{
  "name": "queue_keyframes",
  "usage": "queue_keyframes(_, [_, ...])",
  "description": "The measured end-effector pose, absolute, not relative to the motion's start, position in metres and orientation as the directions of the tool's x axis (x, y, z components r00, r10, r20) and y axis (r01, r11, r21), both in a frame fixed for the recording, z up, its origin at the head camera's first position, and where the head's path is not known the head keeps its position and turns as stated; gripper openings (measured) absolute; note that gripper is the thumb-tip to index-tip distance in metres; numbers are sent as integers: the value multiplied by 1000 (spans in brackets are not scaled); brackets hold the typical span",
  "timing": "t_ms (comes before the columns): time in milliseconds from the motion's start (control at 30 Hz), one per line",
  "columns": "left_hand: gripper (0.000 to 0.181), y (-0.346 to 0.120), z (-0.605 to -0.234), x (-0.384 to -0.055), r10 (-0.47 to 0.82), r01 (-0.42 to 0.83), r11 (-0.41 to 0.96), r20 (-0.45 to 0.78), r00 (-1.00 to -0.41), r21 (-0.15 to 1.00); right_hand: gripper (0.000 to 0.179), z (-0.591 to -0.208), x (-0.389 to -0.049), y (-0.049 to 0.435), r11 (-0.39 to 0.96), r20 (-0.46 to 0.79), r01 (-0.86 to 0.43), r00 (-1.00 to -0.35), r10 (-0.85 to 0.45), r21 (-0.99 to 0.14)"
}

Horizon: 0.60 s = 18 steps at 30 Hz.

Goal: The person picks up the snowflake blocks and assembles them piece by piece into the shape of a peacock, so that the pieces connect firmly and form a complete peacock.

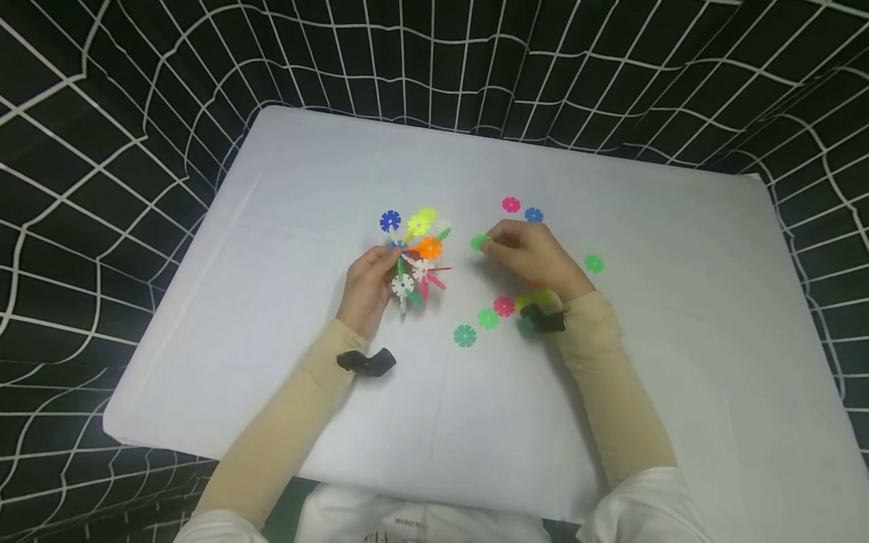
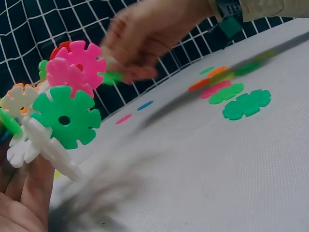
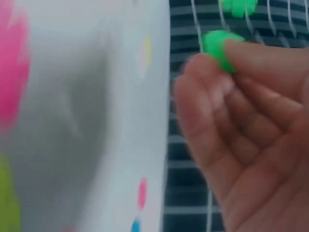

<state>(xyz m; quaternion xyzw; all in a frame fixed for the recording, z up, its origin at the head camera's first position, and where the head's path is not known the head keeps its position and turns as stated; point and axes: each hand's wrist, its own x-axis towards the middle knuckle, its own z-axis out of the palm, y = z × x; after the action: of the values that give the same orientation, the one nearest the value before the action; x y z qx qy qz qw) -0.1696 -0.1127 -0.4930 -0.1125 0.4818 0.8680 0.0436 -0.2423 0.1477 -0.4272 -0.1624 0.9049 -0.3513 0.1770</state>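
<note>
A cluster of interlocked notched plastic discs (image 1: 430, 247) in white, orange, pink, green, blue and yellow is held up off the table by my left hand (image 1: 366, 290). In the left wrist view, a green disc (image 2: 65, 118) and pink discs (image 2: 84, 65) of that cluster face the camera. Between thumb and fingertips, my right hand (image 1: 532, 253) pinches a single bright green notched disc (image 1: 479, 242), a short gap to the right of the cluster. The right wrist view shows the same green disc (image 3: 219, 48) gripped at its edge, partly hidden by the thumb.
Loose discs lie on the white table (image 1: 271, 377): a pink disc (image 1: 511, 204) and a blue disc (image 1: 534, 215) behind my right hand, a green disc (image 1: 594, 263) to its right. Several more, including a dark green disc (image 1: 465, 335), lie nearer me, some under my right wrist. Dark netted cloth (image 1: 434, 60) surrounds the table.
</note>
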Motion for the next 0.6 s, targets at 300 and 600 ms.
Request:
queue_keyframes(300, [14,-112,-492,-169,-31,-194,-531,-247,-968,825,16,-422,-221,121,570,11,-345,-861,-508,-746])
queue_keyframes(600, [18,-113,-493,-167,-12,-198,-492,-234,-972,848,16,-425,-215,109,579,99,-466,-828,-552,-669])
